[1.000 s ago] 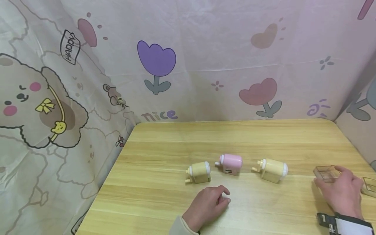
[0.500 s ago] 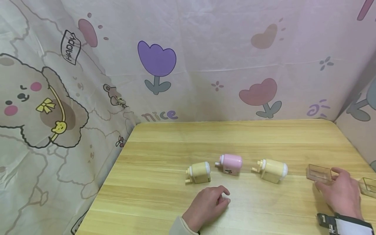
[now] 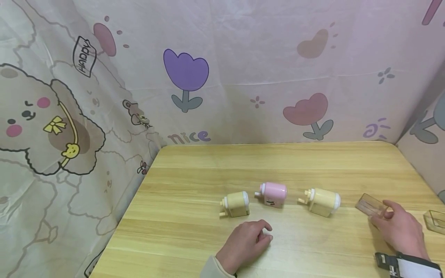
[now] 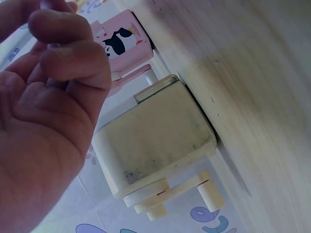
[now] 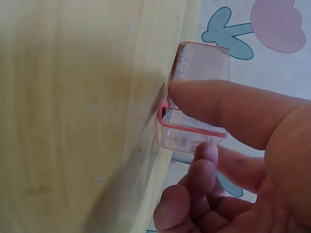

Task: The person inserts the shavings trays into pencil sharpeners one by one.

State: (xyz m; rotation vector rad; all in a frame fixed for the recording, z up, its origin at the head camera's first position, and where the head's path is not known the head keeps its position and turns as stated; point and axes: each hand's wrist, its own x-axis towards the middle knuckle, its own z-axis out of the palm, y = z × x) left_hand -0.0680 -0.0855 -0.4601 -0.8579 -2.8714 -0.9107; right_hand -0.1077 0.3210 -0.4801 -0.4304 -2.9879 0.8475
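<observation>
In the head view my right hand (image 3: 399,227) pinches a clear plastic shavings drawer (image 3: 369,204) between thumb and fingers, at the table's right side. The right wrist view shows this drawer's pinkish edge and grey smudges inside. My left hand (image 3: 245,243) lies loosely curled on the table and holds nothing. Just beyond it is a yellow crank pencil sharpener (image 3: 236,204), whose smudged body (image 4: 155,136) fills the middle of the left wrist view. A pink pencil sharpener (image 3: 274,193) with a panda picture and a paler yellow pencil sharpener (image 3: 324,201) stand to its right.
Another clear drawer (image 3: 435,222), yellowish at the rim, lies by the right edge, beyond my right wrist. The wood-grain table (image 3: 278,162) ends at a printed cloth (image 3: 240,69) hung behind it and along both sides.
My right hand has shifted slightly left with the drawer, which has turned and now slants. More of the second drawer shows. The left hand and the sharpeners have stayed put.
</observation>
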